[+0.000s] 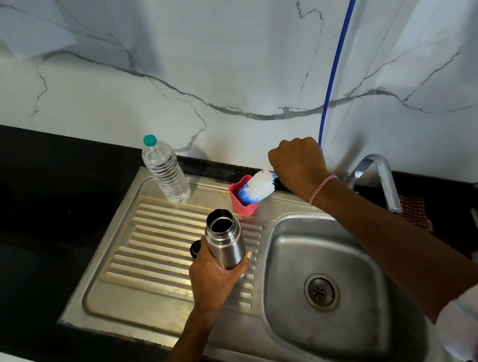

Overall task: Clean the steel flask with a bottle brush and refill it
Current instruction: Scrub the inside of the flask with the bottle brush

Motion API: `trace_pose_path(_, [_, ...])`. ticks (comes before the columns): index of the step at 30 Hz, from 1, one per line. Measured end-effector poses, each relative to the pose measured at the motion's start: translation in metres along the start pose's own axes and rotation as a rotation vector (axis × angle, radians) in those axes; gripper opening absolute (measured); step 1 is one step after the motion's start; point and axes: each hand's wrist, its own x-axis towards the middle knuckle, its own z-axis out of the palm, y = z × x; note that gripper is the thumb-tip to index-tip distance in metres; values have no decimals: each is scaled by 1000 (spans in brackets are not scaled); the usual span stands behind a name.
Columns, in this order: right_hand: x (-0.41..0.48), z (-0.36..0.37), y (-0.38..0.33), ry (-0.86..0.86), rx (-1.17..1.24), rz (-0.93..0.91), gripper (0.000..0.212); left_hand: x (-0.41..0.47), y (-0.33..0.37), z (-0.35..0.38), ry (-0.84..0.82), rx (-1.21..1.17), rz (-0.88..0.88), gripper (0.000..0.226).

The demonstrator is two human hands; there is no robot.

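Left hand [214, 274] grips my open cylindrical steel flask [226, 238], mouth up; right hand [298, 162] fisted round the white-and-blue bristled bottle brush [259, 188]. I should centre bristles over the mouth, entering straight.

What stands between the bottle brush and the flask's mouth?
Only the wall of the red cup: the tip of the bottle brush sits inside it. The steel flask in the left hand is uncapped.

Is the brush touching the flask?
Apart. Head view: the brush, in the right hand, sits at the cup, clear of the flask in the left hand.
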Motion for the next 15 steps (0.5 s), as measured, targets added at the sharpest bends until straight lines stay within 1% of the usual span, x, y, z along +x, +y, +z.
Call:
trace_pose_path(3, [-1,1,7,26,6,19,15,-2,-1,2,-11,-2,1,96])
trace_pose_path(6, [-7,-2,18,41,-4,39,12,-2,0,3,-14,-9,-7,95])
trace_pose_path(10, [-24,-2,42,107,30,169,4,-3,7,6,-6,-10,4,89])
trace_pose_path(12, [-40,2,55,99,131,271,8,-4,9,8,-1,-2,11,85])
trace_pose_path(15, [-74,13,69,71,366,432,24,-4,11,10,0,1,7,84])
